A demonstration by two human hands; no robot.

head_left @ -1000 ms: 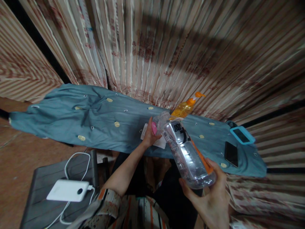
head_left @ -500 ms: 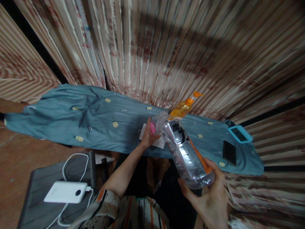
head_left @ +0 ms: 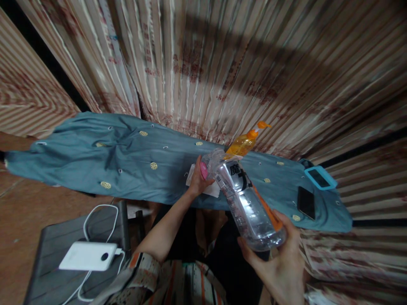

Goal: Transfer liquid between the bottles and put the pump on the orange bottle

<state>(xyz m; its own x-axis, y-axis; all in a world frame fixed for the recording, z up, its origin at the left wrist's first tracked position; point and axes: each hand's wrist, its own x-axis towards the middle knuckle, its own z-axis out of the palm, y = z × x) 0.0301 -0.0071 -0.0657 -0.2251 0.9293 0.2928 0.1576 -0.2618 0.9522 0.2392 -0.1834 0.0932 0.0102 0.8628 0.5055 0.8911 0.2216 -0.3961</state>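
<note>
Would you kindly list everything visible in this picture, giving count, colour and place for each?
clear bottle: one, transparent with orange label, tilted, base in the right hand
pink cap: one, pink, at the bottle's mouth
pump bottle: one, orange, behind the clear bottle
cloth: one, blue-grey, over the table
white paper: one, under the left hand
phones: two, black and blue-cased, right end
power bank: one, white, cabled, lower left
left hand: at the cap
right hand: holding the bottle's base

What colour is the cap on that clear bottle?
Pink cap, pinched by the left hand; head view.
</note>
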